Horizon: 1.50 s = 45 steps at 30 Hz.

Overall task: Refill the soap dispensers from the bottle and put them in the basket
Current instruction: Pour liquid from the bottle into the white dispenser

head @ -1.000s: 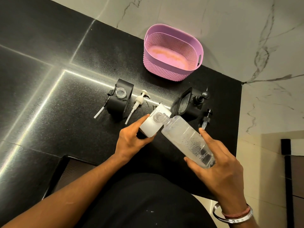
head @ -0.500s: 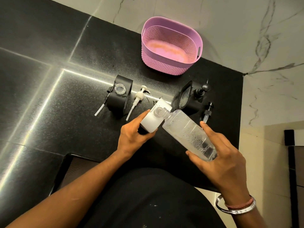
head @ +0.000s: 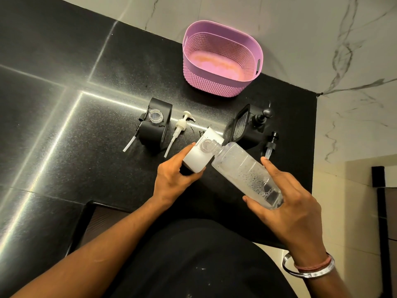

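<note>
My left hand (head: 174,179) grips a white square soap dispenser (head: 200,154) standing on the black counter, its clear neck uncapped. My right hand (head: 287,203) holds a clear plastic bottle (head: 245,172) tilted down to the left, its mouth at the dispenser's neck; foam clings inside the bottle. A black dispenser (head: 155,125) with an uncapped neck stands to the left, a white pump (head: 179,131) lying beside it. Another black dispenser (head: 249,127) with its pump fitted stands at the right. The pink basket (head: 223,59) sits at the back with nothing in it.
A loose black pump (head: 270,145) lies by the counter's right edge, and another pump with a white tube (head: 133,138) lies left of the black dispenser. A marble wall rises behind and to the right. The counter's near edge runs just under my forearms.
The two hands, the bottle and the white dispenser keep the same pose. The view has shifted slightly, nothing else moved.
</note>
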Each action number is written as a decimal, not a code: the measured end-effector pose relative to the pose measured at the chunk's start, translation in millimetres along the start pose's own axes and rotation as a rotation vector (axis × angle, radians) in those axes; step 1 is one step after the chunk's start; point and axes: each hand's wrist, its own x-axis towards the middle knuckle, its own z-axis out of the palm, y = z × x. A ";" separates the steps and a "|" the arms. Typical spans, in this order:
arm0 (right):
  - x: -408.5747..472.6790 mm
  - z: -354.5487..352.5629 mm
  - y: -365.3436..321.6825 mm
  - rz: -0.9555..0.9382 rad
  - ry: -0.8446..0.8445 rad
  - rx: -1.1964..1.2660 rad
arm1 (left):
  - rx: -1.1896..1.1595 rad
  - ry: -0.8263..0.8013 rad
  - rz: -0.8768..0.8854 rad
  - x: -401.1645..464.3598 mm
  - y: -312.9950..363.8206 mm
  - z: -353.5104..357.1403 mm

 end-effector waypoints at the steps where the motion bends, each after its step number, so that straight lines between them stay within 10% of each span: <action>1: 0.0 0.1 -0.2 -0.001 0.003 0.001 | 0.005 0.001 0.004 0.0 -0.2 0.0; 45: 0.9 -2.3 -1.3 -0.003 -0.003 -0.007 | -0.012 -0.002 0.000 -0.5 -1.8 0.7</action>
